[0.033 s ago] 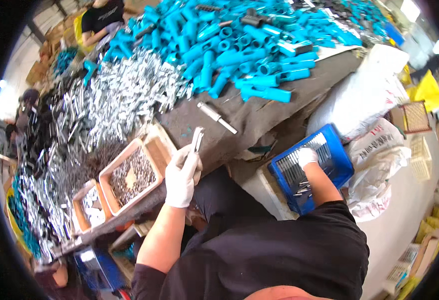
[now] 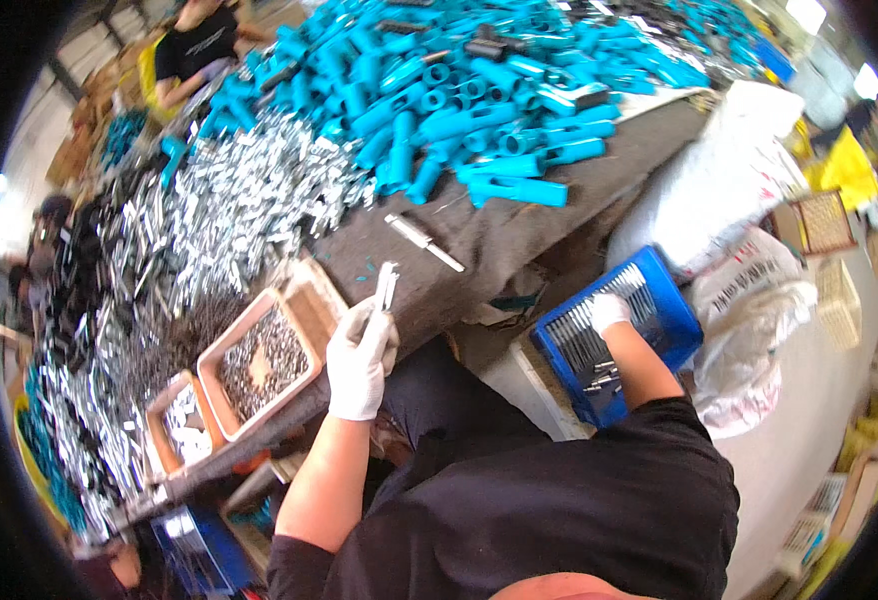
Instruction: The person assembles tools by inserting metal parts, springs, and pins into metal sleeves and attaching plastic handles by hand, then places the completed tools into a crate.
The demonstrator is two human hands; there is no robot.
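My left hand (image 2: 361, 352), in a white glove, is closed around the lower end of a short, shiny metal piece (image 2: 387, 288) that points upward; whether it is one part or two is unclear. My right hand (image 2: 611, 312), also gloved, reaches into a blue crate (image 2: 686, 322) on my right. Beneath it lies a row of slim metal rods (image 2: 571, 335), and a few loose metal pieces (image 2: 604, 378) sit near the wrist. The right fingers are turned down and blurred, so their grip is hidden. A single metal rod with a thicker end (image 2: 424, 242) lies on the dark tabletop (image 2: 489, 235).
Turquoise tubular parts (image 2: 439, 120) are heaped at the back of the table, beside a pile of silver pieces (image 2: 249, 190). A bin of small metal parts (image 2: 311, 372) stands left of my left hand. White sacks (image 2: 709, 190) flank the crate. A person (image 2: 199, 50) sits far left.
The whole view has shifted slightly. My left hand still grips the metal piece, now a little lower. My right hand stays over the crate, where the loose pieces near its wrist show more plainly.
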